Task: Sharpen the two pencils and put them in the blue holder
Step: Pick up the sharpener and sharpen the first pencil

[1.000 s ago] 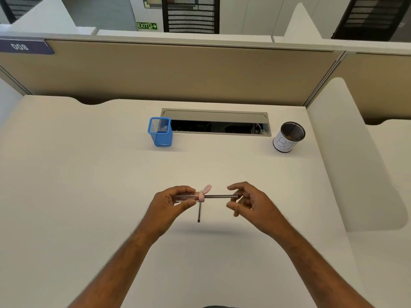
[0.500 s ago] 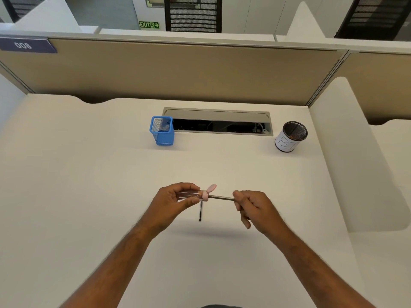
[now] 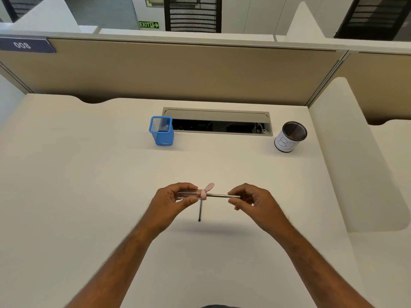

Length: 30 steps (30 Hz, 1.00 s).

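A: Left side?
B: Blue holder [image 3: 161,134] upright, far end of desk [image 3: 77,174]. Left hand [image 3: 171,200] pinches clear sharpener [image 3: 191,194], pink cap.
A: Middle?
B: One pencil [image 3: 216,195] goes level into the sharpener; second pencil [image 3: 200,211] lies on the desk below.
A: Right?
B: Right hand [image 3: 251,200] fingers pinch the level pencil's end. White cup [image 3: 288,138] far right.

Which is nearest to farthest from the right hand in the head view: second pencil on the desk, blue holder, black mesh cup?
1. Second pencil, just left of the right hand.
2. Black mesh cup, far right.
3. Blue holder, far left.
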Motion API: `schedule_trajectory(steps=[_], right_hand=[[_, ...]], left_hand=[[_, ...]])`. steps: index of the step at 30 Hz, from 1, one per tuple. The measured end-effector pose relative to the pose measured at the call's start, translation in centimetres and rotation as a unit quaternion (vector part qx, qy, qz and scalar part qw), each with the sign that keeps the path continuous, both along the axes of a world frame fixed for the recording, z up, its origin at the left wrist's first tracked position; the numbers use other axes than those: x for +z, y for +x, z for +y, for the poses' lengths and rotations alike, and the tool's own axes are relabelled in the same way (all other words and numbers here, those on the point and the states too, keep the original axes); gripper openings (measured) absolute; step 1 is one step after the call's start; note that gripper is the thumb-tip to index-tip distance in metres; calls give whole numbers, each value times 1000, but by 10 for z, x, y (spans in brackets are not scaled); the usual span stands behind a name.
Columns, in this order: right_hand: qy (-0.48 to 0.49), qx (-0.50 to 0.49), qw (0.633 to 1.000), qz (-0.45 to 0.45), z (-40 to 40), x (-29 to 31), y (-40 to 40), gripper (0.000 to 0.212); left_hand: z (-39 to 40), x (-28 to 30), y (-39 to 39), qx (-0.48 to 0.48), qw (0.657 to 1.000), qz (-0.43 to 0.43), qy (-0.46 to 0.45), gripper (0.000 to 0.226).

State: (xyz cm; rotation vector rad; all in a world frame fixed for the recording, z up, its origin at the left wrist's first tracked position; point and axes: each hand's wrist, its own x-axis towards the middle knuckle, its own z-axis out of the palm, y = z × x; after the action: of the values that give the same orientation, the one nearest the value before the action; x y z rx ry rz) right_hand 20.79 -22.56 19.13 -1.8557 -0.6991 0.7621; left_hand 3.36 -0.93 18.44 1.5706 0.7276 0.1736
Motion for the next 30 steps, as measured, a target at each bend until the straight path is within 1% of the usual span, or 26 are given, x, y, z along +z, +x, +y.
schedule_trajectory(steps=[3,6,8,10,12,14,17,19,23,27,30], right_hand=[[5,-2,1000,-17,0,-2,-2,10],[-11,30,999,-37,-1,-3,-2,9],[-33,49,997,-39,-1,-4,-2,15],[-55,53,997,-25,-1,-5,-4,28],[-77,72,994,24,1,-4,-4,39],[-102,92,986,97,1,-4,-2,45],[-120,118,969,181,-1,-3,3,46],[-124,130,964,197,-5,-2,5,46],[-120,121,964,202,-11,-3,8,45],[-117,108,966,204,-18,-8,6,44],[-114,99,967,205,-23,-12,4,42]], left_hand=[[-1,0,0,-2,1000,0,4,26],[0,0,-3,-11,1000,8,4,25],[0,0,-5,-21,1000,16,8,24],[-1,1,-7,-32,999,19,14,24],[-1,2,-9,-41,999,19,18,24],[2,4,-10,-61,997,21,36,25],[6,5,-11,-95,994,17,48,27],[8,5,-12,-100,994,15,50,27],[10,3,-13,-53,998,-4,23,28],[10,-1,-14,3,999,-22,-26,30],[10,-3,-15,27,998,-28,-45,31]])
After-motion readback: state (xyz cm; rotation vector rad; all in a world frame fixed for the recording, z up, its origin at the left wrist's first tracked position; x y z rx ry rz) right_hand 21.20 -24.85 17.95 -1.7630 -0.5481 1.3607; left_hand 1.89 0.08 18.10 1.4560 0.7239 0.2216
